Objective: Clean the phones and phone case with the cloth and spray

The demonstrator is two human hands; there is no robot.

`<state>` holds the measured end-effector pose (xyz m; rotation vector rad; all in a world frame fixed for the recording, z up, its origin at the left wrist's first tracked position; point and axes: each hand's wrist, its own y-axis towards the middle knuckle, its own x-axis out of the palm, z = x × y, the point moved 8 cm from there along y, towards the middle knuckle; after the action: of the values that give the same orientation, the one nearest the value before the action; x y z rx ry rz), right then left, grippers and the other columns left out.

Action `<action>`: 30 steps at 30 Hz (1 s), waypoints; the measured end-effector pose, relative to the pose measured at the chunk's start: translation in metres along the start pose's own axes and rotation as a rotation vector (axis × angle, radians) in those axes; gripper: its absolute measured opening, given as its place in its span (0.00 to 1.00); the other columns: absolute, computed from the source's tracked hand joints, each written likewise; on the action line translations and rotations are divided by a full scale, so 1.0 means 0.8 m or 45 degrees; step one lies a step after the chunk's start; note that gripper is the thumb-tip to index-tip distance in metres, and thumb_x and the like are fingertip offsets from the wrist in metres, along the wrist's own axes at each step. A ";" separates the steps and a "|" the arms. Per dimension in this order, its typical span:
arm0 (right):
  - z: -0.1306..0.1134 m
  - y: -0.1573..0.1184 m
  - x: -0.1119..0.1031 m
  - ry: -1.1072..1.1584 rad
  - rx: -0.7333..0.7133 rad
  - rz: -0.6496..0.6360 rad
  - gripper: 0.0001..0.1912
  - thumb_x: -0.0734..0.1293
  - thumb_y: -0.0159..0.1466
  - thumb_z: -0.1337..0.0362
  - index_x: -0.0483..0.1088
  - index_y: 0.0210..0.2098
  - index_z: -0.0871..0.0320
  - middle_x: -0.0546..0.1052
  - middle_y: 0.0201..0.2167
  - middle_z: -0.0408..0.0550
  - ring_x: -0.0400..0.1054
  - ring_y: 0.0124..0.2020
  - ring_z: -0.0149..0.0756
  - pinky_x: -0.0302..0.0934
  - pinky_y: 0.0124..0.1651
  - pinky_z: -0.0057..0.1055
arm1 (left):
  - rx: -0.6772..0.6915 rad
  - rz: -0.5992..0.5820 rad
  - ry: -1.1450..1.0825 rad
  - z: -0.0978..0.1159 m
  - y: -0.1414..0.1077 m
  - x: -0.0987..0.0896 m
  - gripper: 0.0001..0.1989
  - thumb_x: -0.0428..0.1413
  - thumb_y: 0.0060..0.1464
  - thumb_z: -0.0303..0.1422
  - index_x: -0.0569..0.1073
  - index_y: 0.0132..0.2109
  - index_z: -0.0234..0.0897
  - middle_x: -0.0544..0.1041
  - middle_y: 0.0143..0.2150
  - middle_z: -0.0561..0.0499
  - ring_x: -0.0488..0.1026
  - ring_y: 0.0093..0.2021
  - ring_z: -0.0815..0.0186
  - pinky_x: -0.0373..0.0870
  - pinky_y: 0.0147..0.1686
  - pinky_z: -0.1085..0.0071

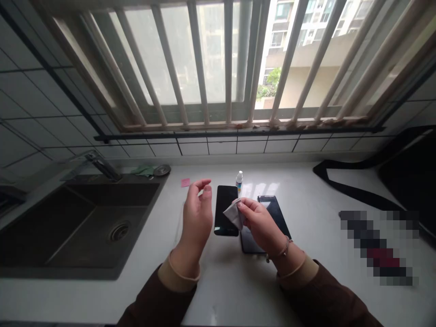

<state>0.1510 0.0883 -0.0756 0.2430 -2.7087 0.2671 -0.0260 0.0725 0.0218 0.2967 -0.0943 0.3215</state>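
Note:
My right hand pinches a small light grey cloth between thumb and fingers. The cloth hangs over the right side of a black-screened phone on the counter; whether it touches the glass I cannot tell. Left of the phone is my left hand, its fingers curved and apart from the thumb, holding nothing. A second dark device, like a tablet or large phone, lies partly hidden under my right hand. Behind the phone stands a small white bottle with a coloured label.
A dark sink with a faucet takes up the left side. A pink paper note lies on the white counter. At right are a black bag strap and a pixelated patch. A barred window rises behind.

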 end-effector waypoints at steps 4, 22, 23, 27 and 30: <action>-0.001 0.002 0.001 0.035 0.007 -0.022 0.22 0.80 0.58 0.46 0.80 0.41 0.56 0.78 0.33 0.44 0.68 0.32 0.32 0.62 0.35 0.28 | -0.649 -0.220 -0.551 -0.087 -0.006 0.033 0.14 0.59 0.69 0.39 0.81 0.53 0.34 0.84 0.51 0.42 0.80 0.55 0.56 0.74 0.55 0.67; -0.068 -0.010 -0.086 -0.448 -0.497 0.712 0.18 0.69 0.70 0.46 0.79 0.45 0.54 0.83 0.37 0.50 0.76 0.37 0.44 0.70 0.41 0.38 | -1.173 -0.600 -0.919 -0.100 -0.057 0.071 0.29 0.48 0.73 0.49 0.73 0.66 0.31 0.78 0.62 0.30 0.80 0.57 0.43 0.75 0.59 0.42; -0.079 -0.018 -0.085 -0.566 -0.569 0.767 0.18 0.68 0.71 0.46 0.79 0.45 0.53 0.83 0.37 0.50 0.76 0.38 0.45 0.70 0.43 0.39 | -1.169 -0.664 -0.880 -0.098 -0.063 0.074 0.32 0.46 0.72 0.52 0.76 0.64 0.30 0.80 0.59 0.29 0.82 0.54 0.44 0.77 0.56 0.44; -0.098 -0.033 -0.042 -0.930 -0.807 0.581 0.14 0.66 0.74 0.54 0.80 0.54 0.48 0.85 0.48 0.51 0.80 0.49 0.50 0.71 0.55 0.45 | -1.256 -0.864 -0.692 -0.109 -0.098 0.085 0.38 0.44 0.70 0.58 0.80 0.57 0.27 0.84 0.45 0.30 0.84 0.41 0.49 0.81 0.47 0.54; -0.089 -0.031 -0.002 -1.088 -0.901 0.243 0.17 0.64 0.75 0.61 0.78 0.59 0.45 0.81 0.61 0.47 0.76 0.62 0.50 0.65 0.69 0.49 | -1.241 -0.816 -0.703 -0.120 -0.105 0.085 0.32 0.49 0.71 0.54 0.76 0.64 0.33 0.84 0.47 0.34 0.84 0.38 0.51 0.82 0.42 0.57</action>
<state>0.1848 0.0803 -0.0086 -0.1570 -3.4142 -0.9465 0.0699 0.0457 -0.0834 -0.5635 -0.6600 -0.4643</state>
